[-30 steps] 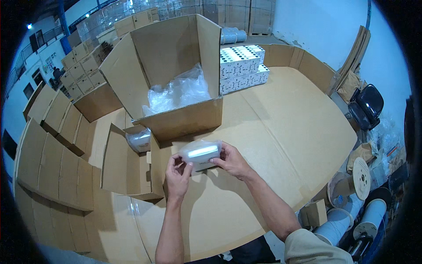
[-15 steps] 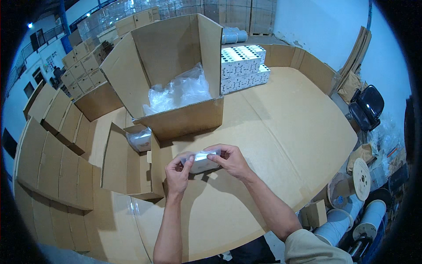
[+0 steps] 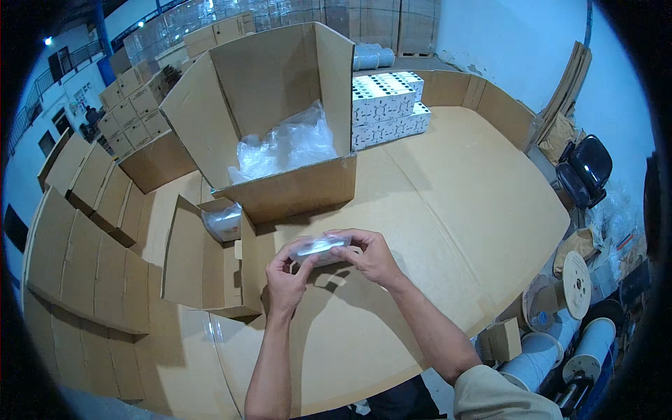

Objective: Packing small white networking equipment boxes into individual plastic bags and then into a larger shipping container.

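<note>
Between my two hands is a small white box in a clear plastic bag (image 3: pixel 320 248), held just above the cardboard-covered table. My left hand (image 3: pixel 285 280) grips its left end, thumb in front and fingers behind. At the right end my right hand (image 3: pixel 369 257) pinches the bag with thumb and fingers. Just left of my hands stands an open cardboard carton (image 3: pixel 189 262), with a similar bagged white box (image 3: pixel 222 222) in its far end. Behind it a large open carton (image 3: pixel 287 189) holds a heap of clear plastic bags (image 3: pixel 287 143).
White patterned boxes (image 3: pixel 388 105) are stacked at the back of the table (image 3: pixel 448 210). Folded brown cartons (image 3: pixel 84 259) line the left side. A low cardboard wall (image 3: pixel 504 112) edges the far right. Beyond the right edge are cable reels (image 3: pixel 575 287) and a black chair (image 3: pixel 586 171).
The bagged box has tilted a little and risen slightly in my hands. My left thumb has shifted down along the bag. The cartons have stayed put.
</note>
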### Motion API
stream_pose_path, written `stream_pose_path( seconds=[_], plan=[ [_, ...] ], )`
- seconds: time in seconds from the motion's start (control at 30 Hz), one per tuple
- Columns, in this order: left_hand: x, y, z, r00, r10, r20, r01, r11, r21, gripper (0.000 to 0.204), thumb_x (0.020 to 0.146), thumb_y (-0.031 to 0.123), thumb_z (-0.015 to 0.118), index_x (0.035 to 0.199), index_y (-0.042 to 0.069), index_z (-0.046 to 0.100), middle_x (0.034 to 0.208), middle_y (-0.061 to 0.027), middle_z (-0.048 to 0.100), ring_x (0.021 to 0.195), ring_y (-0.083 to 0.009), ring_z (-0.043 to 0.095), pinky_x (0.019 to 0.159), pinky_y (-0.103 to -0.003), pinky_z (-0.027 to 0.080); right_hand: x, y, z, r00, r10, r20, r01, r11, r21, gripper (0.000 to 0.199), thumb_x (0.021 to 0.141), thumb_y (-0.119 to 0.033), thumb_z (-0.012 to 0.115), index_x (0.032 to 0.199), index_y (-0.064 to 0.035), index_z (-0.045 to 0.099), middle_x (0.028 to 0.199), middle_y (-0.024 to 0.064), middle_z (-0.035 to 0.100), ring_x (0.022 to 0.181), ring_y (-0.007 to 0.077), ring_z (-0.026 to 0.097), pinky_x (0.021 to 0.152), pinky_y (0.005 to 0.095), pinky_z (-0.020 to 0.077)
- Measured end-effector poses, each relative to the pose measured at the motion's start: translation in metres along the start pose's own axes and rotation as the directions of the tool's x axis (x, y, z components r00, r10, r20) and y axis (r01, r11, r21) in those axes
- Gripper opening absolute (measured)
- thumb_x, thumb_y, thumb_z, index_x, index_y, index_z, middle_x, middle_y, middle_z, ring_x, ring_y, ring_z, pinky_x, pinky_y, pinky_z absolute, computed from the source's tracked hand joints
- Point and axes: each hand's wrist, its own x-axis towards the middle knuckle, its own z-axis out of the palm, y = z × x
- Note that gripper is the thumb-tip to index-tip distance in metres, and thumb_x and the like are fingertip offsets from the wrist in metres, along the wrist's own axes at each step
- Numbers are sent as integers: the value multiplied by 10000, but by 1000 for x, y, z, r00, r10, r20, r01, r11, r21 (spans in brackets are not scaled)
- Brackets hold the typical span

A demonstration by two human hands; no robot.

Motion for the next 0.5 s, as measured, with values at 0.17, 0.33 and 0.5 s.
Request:
stream_pose_path(
  seconds=[0.17, 0.33, 0.5],
  plan=[
    [1, -6, -3, 997, 68, 31, -69, 998, 10, 71, 919, 36, 735, 980, -1, 732, 1176, -99, 701, 1015, -128, 635, 863, -262, 511, 3, 5, -8, 993, -103, 61, 109, 990, -93, 124, 937, -27, 688, 1045, 7, 741, 1170, 111, 729, 1099, 154, 647, 973, 329, 512],
    [0, -1, -1, 1000, -11, 4, 11, 1000, -16, 60, 927, 61, 744, 928, 9, 715, 1095, -74, 717, 916, -85, 615, 802, -241, 494, 3, 1, -8, 999, -32, 37, 36, 995, -90, 70, 931, -36, 696, 976, 16, 710, 1161, 116, 730, 1038, 157, 666, 967, 353, 525],
    [1, -2, -1, 997, 8, -71, -10, 1000, -20, 167, 930, 80, 750, 816, 38, 636, 1038, -55, 719, 827, -46, 568, 725, -217, 461, 5, 7, -4, 997, -76, 24, 75, 997, 15, 78, 955, -16, 669, 897, 7, 624, 1153, 171, 714, 998, 144, 655, 862, 294, 534]
  ],
)
